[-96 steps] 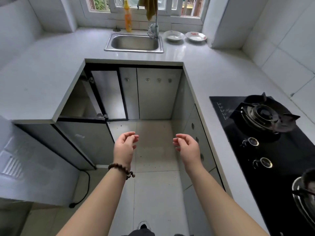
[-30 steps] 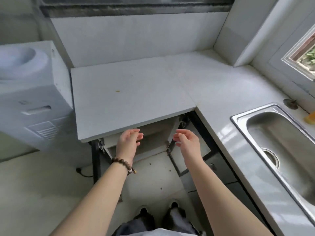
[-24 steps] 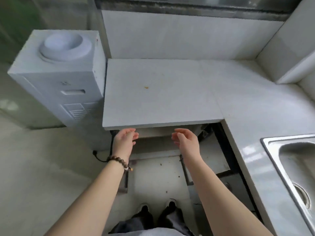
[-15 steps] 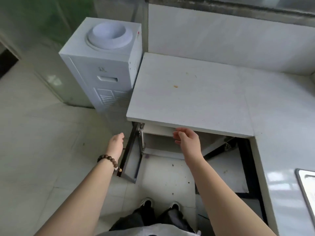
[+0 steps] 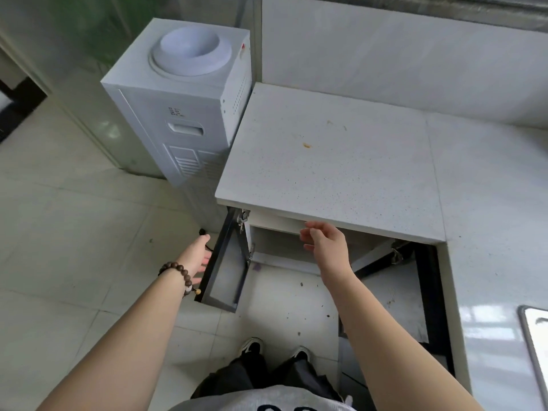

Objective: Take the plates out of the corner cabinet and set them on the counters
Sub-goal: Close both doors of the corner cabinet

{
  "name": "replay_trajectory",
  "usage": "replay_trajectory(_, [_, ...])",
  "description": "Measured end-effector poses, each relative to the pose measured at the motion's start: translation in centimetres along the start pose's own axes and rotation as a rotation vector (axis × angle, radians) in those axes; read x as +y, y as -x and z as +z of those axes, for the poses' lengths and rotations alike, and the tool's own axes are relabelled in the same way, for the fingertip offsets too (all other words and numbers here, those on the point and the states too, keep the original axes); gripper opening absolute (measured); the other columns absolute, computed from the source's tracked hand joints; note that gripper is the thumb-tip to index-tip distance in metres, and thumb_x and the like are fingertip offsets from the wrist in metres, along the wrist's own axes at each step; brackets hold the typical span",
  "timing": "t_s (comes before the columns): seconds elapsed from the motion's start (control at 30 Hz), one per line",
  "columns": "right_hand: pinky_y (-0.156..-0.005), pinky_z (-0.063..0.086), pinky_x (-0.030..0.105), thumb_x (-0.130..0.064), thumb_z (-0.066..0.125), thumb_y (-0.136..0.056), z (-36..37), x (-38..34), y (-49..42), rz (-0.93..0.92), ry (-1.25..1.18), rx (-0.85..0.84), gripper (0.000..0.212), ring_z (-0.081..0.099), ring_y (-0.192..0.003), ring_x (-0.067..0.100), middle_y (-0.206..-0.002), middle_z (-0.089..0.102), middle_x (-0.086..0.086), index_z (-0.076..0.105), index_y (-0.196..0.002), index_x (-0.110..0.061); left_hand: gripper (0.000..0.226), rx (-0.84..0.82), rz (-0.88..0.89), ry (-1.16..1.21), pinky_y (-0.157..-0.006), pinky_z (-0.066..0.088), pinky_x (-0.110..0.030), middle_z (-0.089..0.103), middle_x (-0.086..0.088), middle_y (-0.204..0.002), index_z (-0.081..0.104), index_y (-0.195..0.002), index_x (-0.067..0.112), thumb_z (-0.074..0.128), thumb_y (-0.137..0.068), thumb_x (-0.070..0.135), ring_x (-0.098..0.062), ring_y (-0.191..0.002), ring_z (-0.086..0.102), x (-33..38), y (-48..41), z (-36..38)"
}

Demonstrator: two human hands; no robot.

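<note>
Under the counter [image 5: 326,167], left hand [image 5: 195,257] at open cabinet door [image 5: 227,272].

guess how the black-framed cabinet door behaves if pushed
The black-framed cabinet door probably swings as one rigid panel, since metal hinges hold one edge. Its thin frame looks light, so the left hand beside it might move it easily.

counter [image 5: 341,161]: white with fine dark speckles
cabinet door [image 5: 226,269]: black frame, grey panel
water dispenser [image 5: 181,99]: white
bracelet [image 5: 179,272]: brown beads
floor [image 5: 74,232]: pale tiles
</note>
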State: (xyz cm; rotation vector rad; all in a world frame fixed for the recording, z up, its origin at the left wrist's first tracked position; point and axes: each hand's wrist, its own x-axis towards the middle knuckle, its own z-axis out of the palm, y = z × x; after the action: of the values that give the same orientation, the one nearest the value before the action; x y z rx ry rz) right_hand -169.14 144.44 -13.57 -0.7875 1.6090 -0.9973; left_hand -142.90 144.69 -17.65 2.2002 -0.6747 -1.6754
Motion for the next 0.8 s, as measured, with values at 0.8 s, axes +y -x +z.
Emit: replay_trajectory(0.8, [-0.082,0.057,0.033,-0.007,0.045,-0.094,-8.4,0.2,-2.8,0.001,-0.041,0.14,0.024,0.069,-0.091,0.017,-0.091,0.071,0.004,0.066,-0.095,-0.018,0.024,-0.224,0.019,0.714,-0.1,0.046,-0.049,0.054,-0.025,-0.118,0.052,-0.11,-0.002,0.048,-0.094,0.015,-0.038,-0.115,0.055,3.3,1.1,14.1])
